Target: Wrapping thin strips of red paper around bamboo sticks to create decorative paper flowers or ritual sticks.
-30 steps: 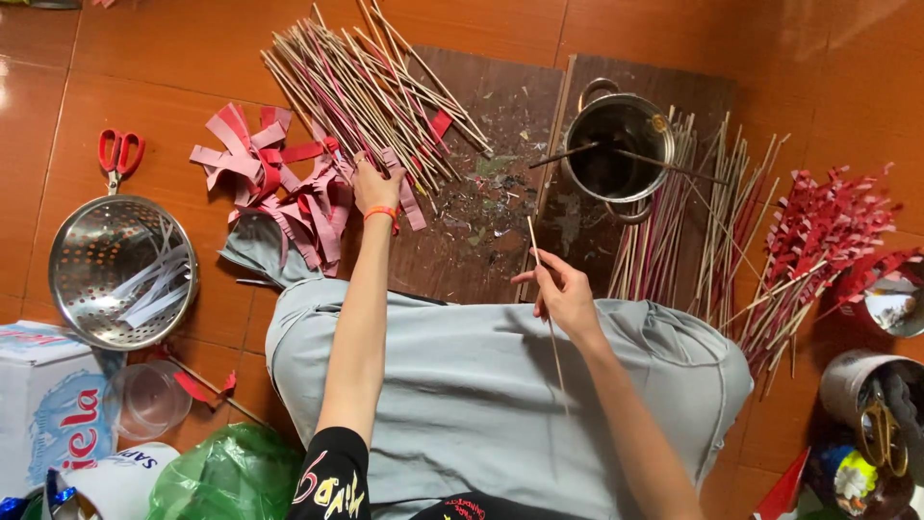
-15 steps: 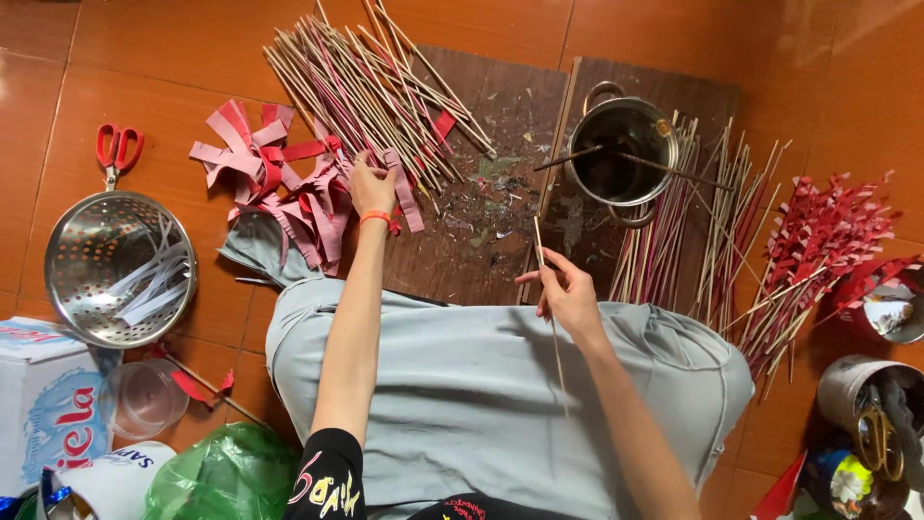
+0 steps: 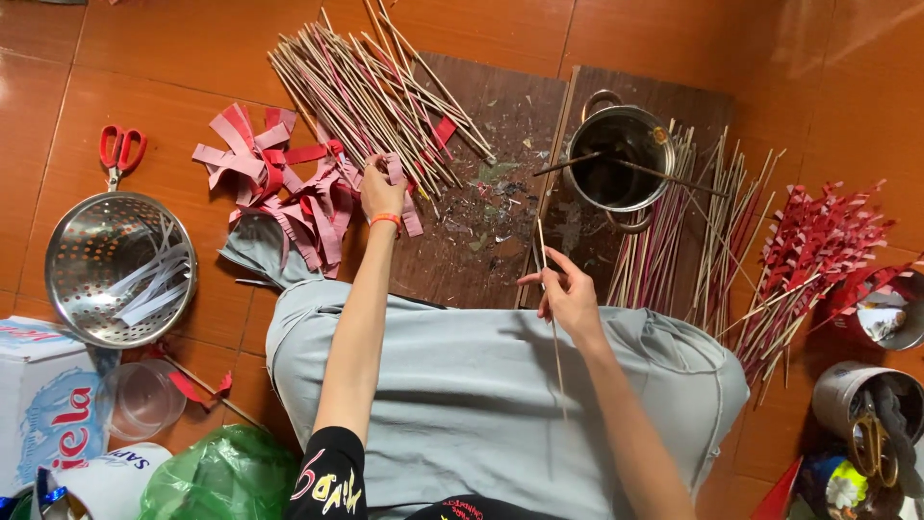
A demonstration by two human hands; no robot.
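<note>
The thin bamboo stick (image 3: 551, 318) in the right hand (image 3: 570, 299) runs nearly straight away from the person, its far tip toward the steel pot (image 3: 621, 159), its near end over the grey cloth (image 3: 500, 385) on the lap. It is pale, bare and slender. The right grip is pinched shut around its middle. The left hand (image 3: 382, 190) closes on a pink paper strip (image 3: 404, 193) from the pile (image 3: 279, 183) beside it; its fingertips are hard to make out.

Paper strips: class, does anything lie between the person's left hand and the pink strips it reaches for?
Nothing visible does. The left hand already rests on the pink paper strips, beside the pile of sticks. The right hand holds one thin stick apart.
</note>
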